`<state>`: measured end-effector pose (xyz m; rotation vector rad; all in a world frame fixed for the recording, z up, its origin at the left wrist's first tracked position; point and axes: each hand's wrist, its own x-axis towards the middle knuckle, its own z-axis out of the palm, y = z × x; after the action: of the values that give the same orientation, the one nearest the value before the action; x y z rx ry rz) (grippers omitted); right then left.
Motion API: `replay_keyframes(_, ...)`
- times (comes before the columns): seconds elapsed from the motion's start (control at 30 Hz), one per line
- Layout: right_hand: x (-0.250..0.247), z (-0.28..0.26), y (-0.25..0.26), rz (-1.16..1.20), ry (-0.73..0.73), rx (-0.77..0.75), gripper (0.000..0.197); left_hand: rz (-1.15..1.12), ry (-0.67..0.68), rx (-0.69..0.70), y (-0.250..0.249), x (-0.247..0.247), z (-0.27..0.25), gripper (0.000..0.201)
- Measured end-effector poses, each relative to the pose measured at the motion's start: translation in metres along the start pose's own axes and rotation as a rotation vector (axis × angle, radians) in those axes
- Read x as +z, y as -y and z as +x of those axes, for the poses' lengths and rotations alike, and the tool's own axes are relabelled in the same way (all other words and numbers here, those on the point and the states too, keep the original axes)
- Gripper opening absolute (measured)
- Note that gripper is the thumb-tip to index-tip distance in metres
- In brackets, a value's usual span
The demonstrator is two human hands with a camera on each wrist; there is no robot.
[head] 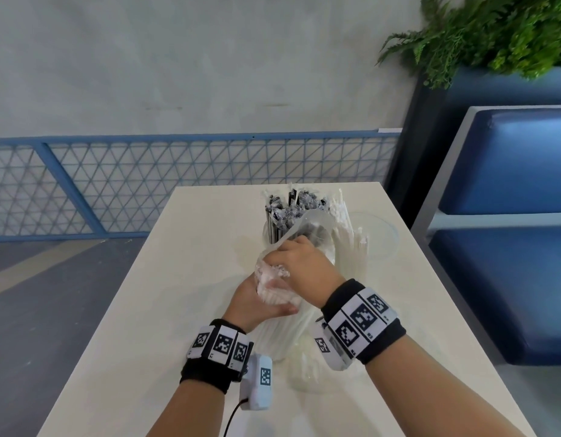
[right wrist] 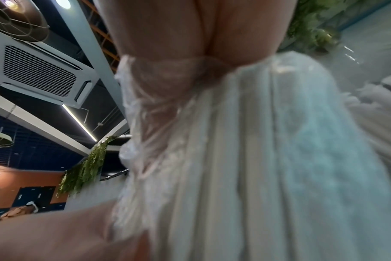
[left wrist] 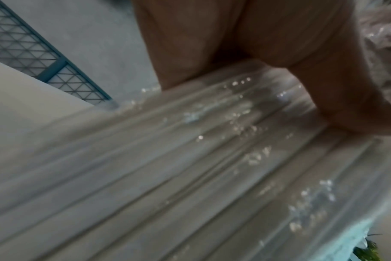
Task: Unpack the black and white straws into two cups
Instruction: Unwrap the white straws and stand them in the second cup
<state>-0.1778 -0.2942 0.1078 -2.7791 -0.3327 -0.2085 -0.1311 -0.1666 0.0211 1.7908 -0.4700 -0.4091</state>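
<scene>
Above the table's middle my left hand (head: 266, 302) grips a bundle of white straws (head: 282, 332) still inside a clear plastic bag (head: 273, 269). The bundle slants down toward me. My right hand (head: 299, 257) pinches the crumpled upper end of that bag just above the left hand. The left wrist view has blurred wrapped straws (left wrist: 212, 159) under my left hand (left wrist: 279, 70). My right hand (right wrist: 190, 44) holds bunched plastic (right wrist: 159, 106) over the white straws (right wrist: 268, 159). Behind the hands a cup of black straws (head: 285, 212) stands beside a clear cup (head: 383, 234) with white straws (head: 348, 228).
The cream table (head: 184, 279) has bare surface to the left and near me. A blue padded bench (head: 509, 216) runs along its right side. A blue mesh railing (head: 178, 184) crosses behind, and a fern (head: 493, 33) hangs at the top right. A cable (head: 232, 417) trails from my left wrist.
</scene>
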Motion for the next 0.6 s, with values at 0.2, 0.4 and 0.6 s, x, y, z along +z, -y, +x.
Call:
replay_keyframes(0.2,-0.004,0.004,-0.002,0.209,-0.109,0.025,0.017,-0.017,-0.027,-0.013,-0.002,-0.002,0.0,0.044)
replay_keyframes(0.4,-0.017,0.003,-0.01,0.336,-0.228,0.07,0.028,-0.057,-0.044,-0.023,-0.002,-0.005,0.003,0.037)
replay_keyframes(0.6,-0.011,-0.01,-0.011,0.544,-0.41,0.212,0.046,-0.097,-0.071,-0.026,0.003,-0.003,0.007,0.036)
